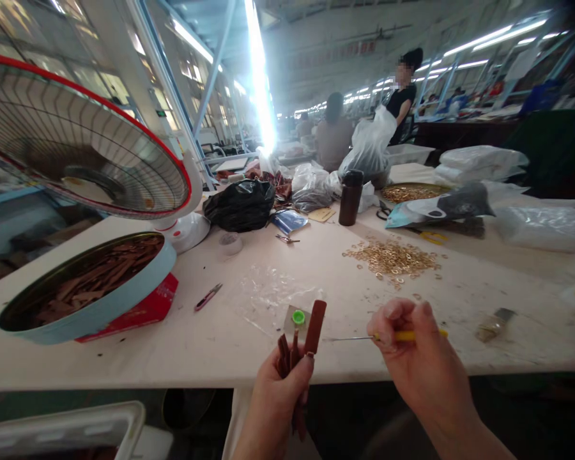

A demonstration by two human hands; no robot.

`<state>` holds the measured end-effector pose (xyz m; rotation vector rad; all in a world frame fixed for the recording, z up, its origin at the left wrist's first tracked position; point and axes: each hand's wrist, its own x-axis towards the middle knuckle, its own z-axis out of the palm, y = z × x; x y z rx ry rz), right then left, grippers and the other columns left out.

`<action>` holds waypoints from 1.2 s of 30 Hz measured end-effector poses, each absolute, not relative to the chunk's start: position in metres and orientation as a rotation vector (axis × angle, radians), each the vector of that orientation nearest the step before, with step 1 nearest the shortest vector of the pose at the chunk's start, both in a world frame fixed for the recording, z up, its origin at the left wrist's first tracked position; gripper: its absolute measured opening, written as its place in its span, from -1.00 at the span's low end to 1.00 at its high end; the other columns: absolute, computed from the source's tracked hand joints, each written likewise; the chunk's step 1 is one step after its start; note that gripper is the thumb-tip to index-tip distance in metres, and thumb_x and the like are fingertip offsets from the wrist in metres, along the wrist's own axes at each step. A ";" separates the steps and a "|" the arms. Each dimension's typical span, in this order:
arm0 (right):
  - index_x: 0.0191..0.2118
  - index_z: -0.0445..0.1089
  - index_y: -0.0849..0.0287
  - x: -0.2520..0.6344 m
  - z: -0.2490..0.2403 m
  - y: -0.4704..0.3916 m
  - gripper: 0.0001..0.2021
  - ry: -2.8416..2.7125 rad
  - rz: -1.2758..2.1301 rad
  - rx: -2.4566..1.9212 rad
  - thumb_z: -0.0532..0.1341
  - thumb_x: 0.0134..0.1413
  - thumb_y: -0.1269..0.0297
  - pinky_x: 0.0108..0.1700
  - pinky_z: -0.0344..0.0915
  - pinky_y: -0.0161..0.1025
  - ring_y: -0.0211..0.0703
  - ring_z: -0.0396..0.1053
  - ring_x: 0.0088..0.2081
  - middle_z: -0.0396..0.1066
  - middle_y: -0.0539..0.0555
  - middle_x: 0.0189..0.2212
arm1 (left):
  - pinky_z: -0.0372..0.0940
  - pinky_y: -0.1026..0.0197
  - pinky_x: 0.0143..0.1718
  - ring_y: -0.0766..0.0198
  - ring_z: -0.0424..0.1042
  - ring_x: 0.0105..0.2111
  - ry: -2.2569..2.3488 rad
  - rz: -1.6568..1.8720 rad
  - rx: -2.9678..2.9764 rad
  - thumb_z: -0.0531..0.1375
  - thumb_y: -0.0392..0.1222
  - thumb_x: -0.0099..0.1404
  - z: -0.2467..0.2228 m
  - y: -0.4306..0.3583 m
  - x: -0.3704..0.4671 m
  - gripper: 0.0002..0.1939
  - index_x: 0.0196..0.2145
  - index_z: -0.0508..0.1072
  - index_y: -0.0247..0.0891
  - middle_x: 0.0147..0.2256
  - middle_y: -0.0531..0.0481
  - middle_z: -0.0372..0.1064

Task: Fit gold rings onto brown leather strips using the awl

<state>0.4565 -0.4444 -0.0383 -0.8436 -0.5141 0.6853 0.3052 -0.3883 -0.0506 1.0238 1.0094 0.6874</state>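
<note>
Fan (84, 137) cut off by left edge. White crate (67, 425) cropped at bottom (contents mostly hidden). Seated person's back (334, 131) blurred. Red banner lettering (349, 52) unreadable.

Fan (84, 144) overhanging left, open table (186, 358) front

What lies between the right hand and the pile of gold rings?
A few stray rings lie on the tabletop there, in the head view.
</note>
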 end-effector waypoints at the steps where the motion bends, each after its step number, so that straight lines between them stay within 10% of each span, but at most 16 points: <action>1: -0.47 0.31 0.13 0.458 -0.038 -0.448 -0.66 -0.515 0.662 -0.844 0.06 0.15 0.00 -0.48 0.10 -0.33 -0.23 0.09 -0.56 0.15 -0.06 -0.67 | -0.12 0.37 -0.63 0.48 0.00 -0.69 1.004 0.697 1.022 0.24 -0.11 0.02 -0.050 -0.390 0.305 -0.74 -0.37 0.38 -0.35 -0.69 0.20 0.09; 16: -0.50 0.18 0.19 0.439 -0.059 -0.451 -0.73 -1.270 0.963 -1.260 0.01 0.18 0.19 -0.53 0.04 -0.35 -0.29 0.07 -0.59 0.10 -0.11 -0.66 | -0.07 0.41 -0.68 0.49 0.02 -0.70 0.954 0.617 1.098 0.17 -0.28 -0.02 -0.030 -0.407 0.308 -0.84 -0.40 0.38 -0.33 -0.71 0.20 0.12; 25: -0.38 0.32 0.24 0.439 -0.066 -0.454 -0.89 -1.200 0.949 -1.177 0.10 0.04 0.33 -0.46 0.10 -0.35 -0.26 0.13 -0.49 0.23 -0.04 -0.53 | 0.19 0.33 -0.47 0.37 0.25 -0.55 0.864 0.797 1.183 0.31 -0.11 -0.10 -0.048 -0.407 0.314 -0.76 -0.55 0.36 -0.29 -0.58 0.09 0.29; 36: -0.57 0.22 0.22 0.441 -0.061 -0.460 -0.90 -1.029 1.179 -1.222 0.11 -0.15 0.33 -0.58 -0.08 -0.38 -0.35 -0.04 -0.61 0.07 -0.11 -0.67 | 0.05 0.37 -0.59 0.45 0.11 -0.63 0.826 0.721 1.317 0.29 0.04 -0.06 -0.056 -0.407 0.311 -0.65 -0.58 0.30 -0.28 -0.64 0.15 0.16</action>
